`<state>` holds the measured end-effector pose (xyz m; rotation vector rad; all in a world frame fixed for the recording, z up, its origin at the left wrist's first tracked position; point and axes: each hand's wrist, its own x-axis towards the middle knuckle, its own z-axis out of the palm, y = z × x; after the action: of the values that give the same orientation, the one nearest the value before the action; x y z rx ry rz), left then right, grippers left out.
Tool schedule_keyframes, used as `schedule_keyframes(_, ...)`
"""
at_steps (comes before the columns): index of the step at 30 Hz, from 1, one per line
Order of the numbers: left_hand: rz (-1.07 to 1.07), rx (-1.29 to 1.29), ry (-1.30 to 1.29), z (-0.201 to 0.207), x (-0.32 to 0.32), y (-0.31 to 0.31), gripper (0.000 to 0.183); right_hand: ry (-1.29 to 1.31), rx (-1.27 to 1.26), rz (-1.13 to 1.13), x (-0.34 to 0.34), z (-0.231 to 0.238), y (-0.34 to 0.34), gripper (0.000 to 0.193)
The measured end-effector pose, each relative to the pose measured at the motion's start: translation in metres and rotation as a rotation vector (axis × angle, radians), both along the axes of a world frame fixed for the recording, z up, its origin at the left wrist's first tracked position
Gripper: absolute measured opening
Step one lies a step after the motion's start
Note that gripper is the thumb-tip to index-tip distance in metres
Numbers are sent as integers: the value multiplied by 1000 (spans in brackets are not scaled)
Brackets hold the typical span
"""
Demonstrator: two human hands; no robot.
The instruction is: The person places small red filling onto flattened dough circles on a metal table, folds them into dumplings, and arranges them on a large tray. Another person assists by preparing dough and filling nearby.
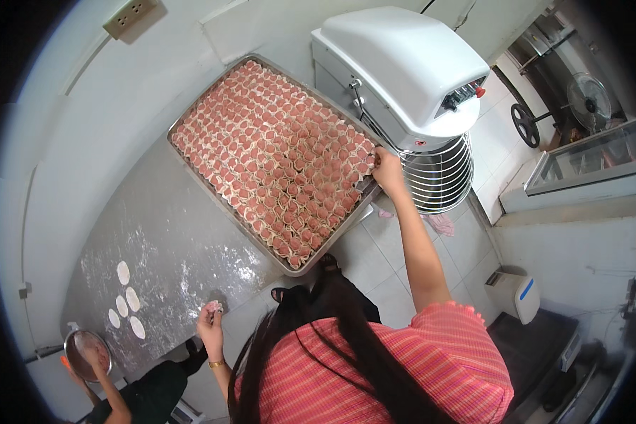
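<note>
My left hand [210, 332] is raised off the near edge of the table, its fingers closed around a small pink-filled dumpling [214, 306]. My right hand [387, 173] reaches to the right rim of a large metal tray [298, 271]; its fingers are bent together there, and what they hold is hidden. Dense rows of open-topped dumplings [275, 155] with pink filling cover the tray. A small dark gap shows among them beside my right hand.
Flat dough wrappers [133, 298] lie on the floured metal table [166, 244]. At lower left, another person's hands [102, 374] are at a metal bowl [71, 351] of pink filling. A white mixer [403, 63] with a wire guard stands beside the tray. A white bin [514, 295] is at right.
</note>
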<state>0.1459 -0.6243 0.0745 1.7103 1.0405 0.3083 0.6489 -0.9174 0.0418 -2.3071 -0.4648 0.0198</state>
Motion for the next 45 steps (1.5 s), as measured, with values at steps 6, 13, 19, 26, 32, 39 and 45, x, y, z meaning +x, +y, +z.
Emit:
schedule_keyframes(6, -8, 71, 51, 13, 18, -11, 21, -31, -22, 26, 15, -8, 0, 25)
schedule_keyframes(13, 1, 92, 77, 5, 10, -16, 22, -51, -193, 29, 25, -6, 0, 16)
schedule_keyframes(19, 22, 113, 75, -12, -6, -27, 23, 57, -221, 73, 34, 4, -8, 31)
schedule_keyframes(26, 164, 171, 91, -13, -25, -42, 23, -37, -382, 177, 45, 7, -22, 12)
schedule_keyframes(32, 277, 210, 201, 13, -35, -35, 25, 77, -116, 212, 29, 28, -13, 21)
schedule_keyframes(39, 423, 217, 150, 3, -67, -2, 24, -75, 25, 285, -39, 76, 58, 31)
schedule_keyframes(45, 543, 320, 15, -19, -112, 62, 22, -47, 98, 404, -117, 60, 134, 28)
